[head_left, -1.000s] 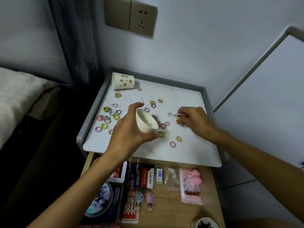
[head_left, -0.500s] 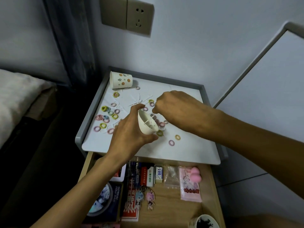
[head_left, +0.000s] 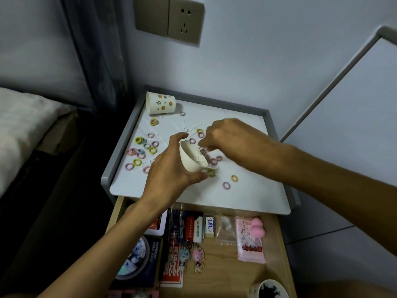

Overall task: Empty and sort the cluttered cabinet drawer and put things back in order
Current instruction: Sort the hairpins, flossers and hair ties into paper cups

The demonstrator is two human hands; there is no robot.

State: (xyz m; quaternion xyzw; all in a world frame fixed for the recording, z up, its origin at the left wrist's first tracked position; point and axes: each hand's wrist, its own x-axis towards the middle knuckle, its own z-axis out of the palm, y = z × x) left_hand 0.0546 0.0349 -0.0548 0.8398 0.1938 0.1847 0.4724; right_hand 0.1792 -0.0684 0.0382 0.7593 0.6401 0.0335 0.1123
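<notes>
My left hand (head_left: 169,175) grips a small white cup (head_left: 190,162) above the white cabinet top (head_left: 247,196), its mouth tilted to the right. The bunched fingertips of my right hand (head_left: 232,140) sit at the cup's mouth; they are blurred, so whether they pinch anything is unclear. Several small coloured hair ties (head_left: 141,148) and thin white clips lie scattered over the top. Below it the wooden drawer (head_left: 227,265) stands open.
A patterned paper cup (head_left: 160,103) lies on its side at the back left. The drawer holds card boxes, an eraser (head_left: 209,225), two keychains (head_left: 191,255), a pink packet (head_left: 250,244) and a pink sponge (head_left: 258,230). A dark cup (head_left: 270,290) sits at its front right. A bed (head_left: 21,125) is on the left.
My right hand left the spot on the right of the top and moved left to the cup's mouth. My left hand kept the cup almost still.
</notes>
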